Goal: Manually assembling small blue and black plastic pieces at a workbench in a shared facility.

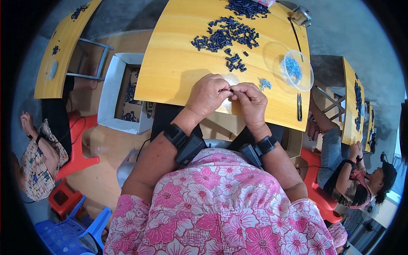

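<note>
Right in the middle of it, we saw both hands meeting just above the near edge of the yellow table (pixel 168 70). The left hand (pixel 208 97) came in palm down, thumb and forefinger clamped on a small black piece (pixel 231 90), and there it was, a dark speck between the two hands! The right hand (pixel 251 104) faced it, thumb and forefinger pinched together right at that piece; its fingertips hid whatever sat between them, so we couldn't tell what they gripped.

Out beyond the hands, what a spread: a large heap of black pieces (pixel 223 36) lay across the tabletop, with a smaller cluster (pixel 235 62) on its near side and another dark pile (pixel 246 7) at the far end. Over to the right, just past the right hand, we picked out a little pile of clear bluish bits (pixel 264 83). Near it stood a clear round tub (pixel 306 69), more bluish bits inside. Closer to the table's right edge lay black snips (pixel 299 108), apart from the hand. And down on the left, beside the table, an open white carton (pixel 109 95) held more dark pieces. Black wristbands (pixel 174 135) circled both wrists.
</note>
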`<state>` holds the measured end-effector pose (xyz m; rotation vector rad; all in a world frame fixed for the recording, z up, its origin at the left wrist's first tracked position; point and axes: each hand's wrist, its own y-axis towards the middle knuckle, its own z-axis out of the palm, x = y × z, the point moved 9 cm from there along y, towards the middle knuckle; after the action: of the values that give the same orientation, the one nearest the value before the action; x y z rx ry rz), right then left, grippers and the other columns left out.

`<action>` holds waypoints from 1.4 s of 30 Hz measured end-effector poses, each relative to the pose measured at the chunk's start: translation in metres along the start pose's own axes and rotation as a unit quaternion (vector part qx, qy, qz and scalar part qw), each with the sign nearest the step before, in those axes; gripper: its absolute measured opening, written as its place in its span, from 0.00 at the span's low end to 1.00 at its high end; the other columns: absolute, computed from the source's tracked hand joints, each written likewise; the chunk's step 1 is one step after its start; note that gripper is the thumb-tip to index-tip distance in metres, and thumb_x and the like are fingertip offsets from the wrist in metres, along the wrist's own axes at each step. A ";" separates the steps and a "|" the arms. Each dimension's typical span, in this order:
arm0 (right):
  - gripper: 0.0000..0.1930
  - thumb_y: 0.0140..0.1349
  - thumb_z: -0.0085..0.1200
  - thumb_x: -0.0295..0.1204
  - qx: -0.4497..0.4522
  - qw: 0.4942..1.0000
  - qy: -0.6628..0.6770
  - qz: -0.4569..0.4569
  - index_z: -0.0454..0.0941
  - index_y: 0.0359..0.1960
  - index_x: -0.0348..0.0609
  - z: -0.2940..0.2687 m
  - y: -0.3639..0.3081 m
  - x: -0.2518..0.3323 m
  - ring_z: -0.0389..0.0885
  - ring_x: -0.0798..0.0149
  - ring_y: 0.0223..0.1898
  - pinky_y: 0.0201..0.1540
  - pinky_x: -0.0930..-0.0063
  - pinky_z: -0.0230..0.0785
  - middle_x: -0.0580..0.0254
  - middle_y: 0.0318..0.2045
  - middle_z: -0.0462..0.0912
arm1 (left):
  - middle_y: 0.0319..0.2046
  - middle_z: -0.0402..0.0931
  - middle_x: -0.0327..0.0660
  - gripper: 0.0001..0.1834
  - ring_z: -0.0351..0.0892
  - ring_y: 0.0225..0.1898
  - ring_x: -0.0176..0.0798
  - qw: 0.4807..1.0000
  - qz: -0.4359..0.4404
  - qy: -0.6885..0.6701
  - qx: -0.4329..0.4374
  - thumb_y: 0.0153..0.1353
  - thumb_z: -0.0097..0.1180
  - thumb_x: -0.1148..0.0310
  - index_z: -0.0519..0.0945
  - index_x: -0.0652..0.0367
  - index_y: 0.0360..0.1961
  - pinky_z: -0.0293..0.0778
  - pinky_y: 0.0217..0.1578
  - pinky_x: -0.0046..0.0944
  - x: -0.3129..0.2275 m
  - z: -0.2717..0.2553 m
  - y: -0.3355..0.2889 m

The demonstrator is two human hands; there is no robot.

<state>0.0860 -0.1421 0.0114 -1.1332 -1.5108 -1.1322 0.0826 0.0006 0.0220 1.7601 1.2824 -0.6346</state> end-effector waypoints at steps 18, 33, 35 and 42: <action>0.06 0.63 0.54 0.15 -0.002 0.998 0.045 0.046 0.83 0.38 0.33 -0.003 0.001 -0.006 0.82 0.71 0.33 0.40 0.78 0.76 0.61 0.35 0.83 | 0.24 0.77 0.41 0.03 0.77 0.29 0.43 1.000 -0.019 -0.023 0.000 0.49 0.66 0.75 0.83 0.60 0.27 0.74 0.31 0.40 0.001 -0.001 0.001; 0.07 0.64 0.54 0.17 -0.021 0.998 0.022 0.053 0.83 0.41 0.33 -0.006 0.000 -0.006 0.83 0.71 0.32 0.39 0.78 0.76 0.61 0.33 0.83 | 0.25 0.78 0.42 0.03 0.80 0.31 0.47 0.994 -0.069 -0.079 0.009 0.51 0.64 0.71 0.84 0.58 0.26 0.76 0.34 0.44 0.005 -0.002 0.001; 0.07 0.64 0.54 0.17 -0.019 0.998 0.032 0.043 0.83 0.41 0.33 -0.006 0.000 -0.003 0.83 0.71 0.32 0.40 0.78 0.76 0.61 0.33 0.83 | 0.25 0.79 0.42 0.03 0.80 0.31 0.46 0.994 -0.062 -0.086 0.011 0.51 0.64 0.71 0.84 0.58 0.26 0.76 0.34 0.43 0.004 -0.002 0.001; 0.06 0.64 0.55 0.17 -0.008 0.997 0.019 0.073 0.83 0.40 0.32 -0.005 0.003 -0.006 0.82 0.71 0.32 0.40 0.78 0.76 0.61 0.34 0.83 | 0.25 0.77 0.40 0.04 0.77 0.26 0.37 0.997 -0.034 -0.074 0.010 0.51 0.66 0.75 0.83 0.62 0.29 0.74 0.29 0.36 0.004 -0.002 0.000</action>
<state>0.0908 -0.1476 0.0068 -1.2061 -1.3679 -1.0612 0.0841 0.0045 0.0198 1.6576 1.2412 -0.8048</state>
